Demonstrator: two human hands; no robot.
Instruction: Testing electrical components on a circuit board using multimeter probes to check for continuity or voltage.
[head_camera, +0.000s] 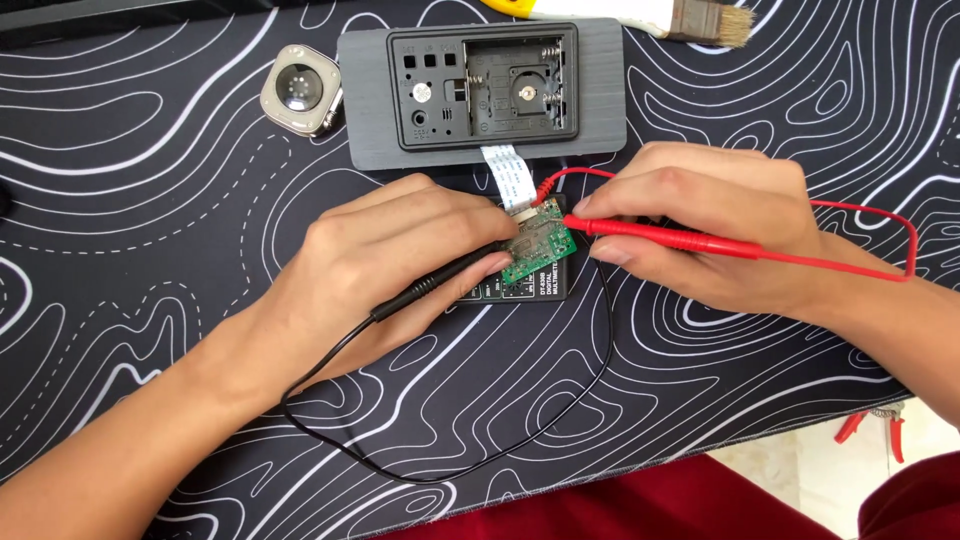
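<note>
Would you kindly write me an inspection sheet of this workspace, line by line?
Surface: black mat with white contour lines.
Job's things: small green circuit board lying on a black multimeter; a white ribbon cable joins the board to an opened grey device behind it.
Clutter: square watch case beside the grey device; brush at the top edge; red-handled tool at the lower right, partly out of view.
Grippers: left hand holds the black probe to the board; right hand holds the red probe to it.
Cables: black lead loops toward the near edge; red lead arcs right.
Surroundings: red cloth at the bottom edge.
</note>
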